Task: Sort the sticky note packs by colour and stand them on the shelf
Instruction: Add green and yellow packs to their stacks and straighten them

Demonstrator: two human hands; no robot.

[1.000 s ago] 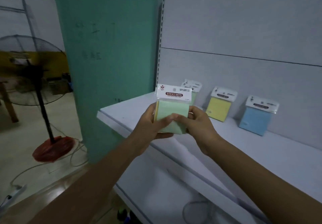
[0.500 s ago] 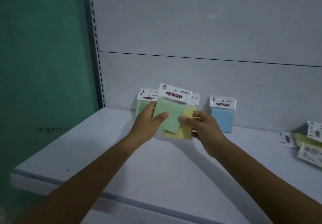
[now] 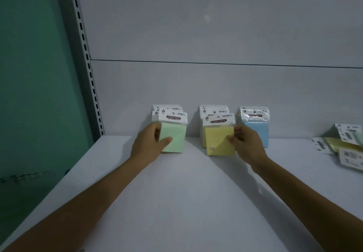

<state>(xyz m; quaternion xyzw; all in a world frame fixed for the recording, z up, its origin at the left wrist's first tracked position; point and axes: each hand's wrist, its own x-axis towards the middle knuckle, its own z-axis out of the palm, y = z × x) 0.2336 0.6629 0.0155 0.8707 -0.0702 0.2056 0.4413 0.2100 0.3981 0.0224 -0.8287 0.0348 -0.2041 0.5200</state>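
Two packs going down at once. Half a second ago both sat overlapped between the hands in mid-air in front of the rows; now they are split apart, each at its own colour. Left hand (image 3: 150,144) pinches the pale green square sticky note pack (image 3: 173,138), thumb across its front face, bottom edge at or touching the white shelf board (image 3: 176,202), right in front of the green row (image 3: 157,111). Right hand (image 3: 245,145) grips the pale yellow square sticky note pack (image 3: 219,141) by its right edge, fingers closed on it, in front of the yellow row (image 3: 214,109). It sits slightly tilted, base apparently on the shelf. Light blue pack (image 3: 256,132) stands alone against the back panel, just beside the right hand.

Read: sort decision made, both placements nearly done, neither released yet. Loose pile of packs (image 3: 345,147) lies flat at far right, so more to sort. Risk: yellow pack tips forward on release unless leaned back onto its row.
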